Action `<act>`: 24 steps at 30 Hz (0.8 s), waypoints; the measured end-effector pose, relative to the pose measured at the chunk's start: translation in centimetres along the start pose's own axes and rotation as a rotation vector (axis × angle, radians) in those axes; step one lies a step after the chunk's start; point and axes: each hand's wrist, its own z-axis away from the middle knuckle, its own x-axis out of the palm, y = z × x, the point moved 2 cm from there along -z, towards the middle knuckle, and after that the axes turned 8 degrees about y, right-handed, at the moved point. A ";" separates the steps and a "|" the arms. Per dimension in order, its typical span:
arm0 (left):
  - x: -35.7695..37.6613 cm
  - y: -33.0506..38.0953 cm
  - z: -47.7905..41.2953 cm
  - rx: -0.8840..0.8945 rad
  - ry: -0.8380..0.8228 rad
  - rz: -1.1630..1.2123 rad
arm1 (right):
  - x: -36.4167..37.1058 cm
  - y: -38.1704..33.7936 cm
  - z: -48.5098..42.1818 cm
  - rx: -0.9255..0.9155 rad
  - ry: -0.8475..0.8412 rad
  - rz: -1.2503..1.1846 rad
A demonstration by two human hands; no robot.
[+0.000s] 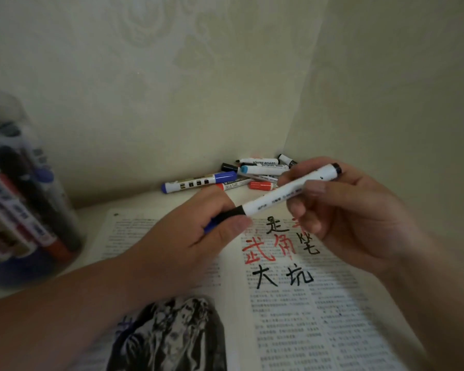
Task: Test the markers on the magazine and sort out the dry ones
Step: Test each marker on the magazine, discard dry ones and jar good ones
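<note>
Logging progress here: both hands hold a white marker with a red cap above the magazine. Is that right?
No: the cap is black, not red, as the head view shows. The left hand and right hand do hold the white marker above the magazine.

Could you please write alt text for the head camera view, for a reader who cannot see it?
The left hand grips the black cap of a white marker and the right hand its barrel, above an open magazine bearing red and black handwritten characters. A pile of markers lies in the far corner, a jar of markers at left.
</note>
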 end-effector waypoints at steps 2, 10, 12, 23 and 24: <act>0.2 0.2 0.2 0.012 -0.026 0.026 | 0.8 1.4 -0.1 0.003 0.029 0.094; 0.4 0.8 0.6 0.017 -0.119 0.005 | 2.3 1.6 0.5 -0.042 0.095 0.410; 0.5 1.4 0.6 0.043 -0.104 0.028 | 2.6 1.4 0.8 -0.096 0.089 0.424; 0.6 1.1 0.9 -0.006 -0.176 0.169 | -3.4 -3.3 0.1 -0.191 0.244 0.297; 1.1 1.1 1.0 0.033 -0.237 0.102 | -2.9 -2.4 -0.1 -0.161 0.226 0.351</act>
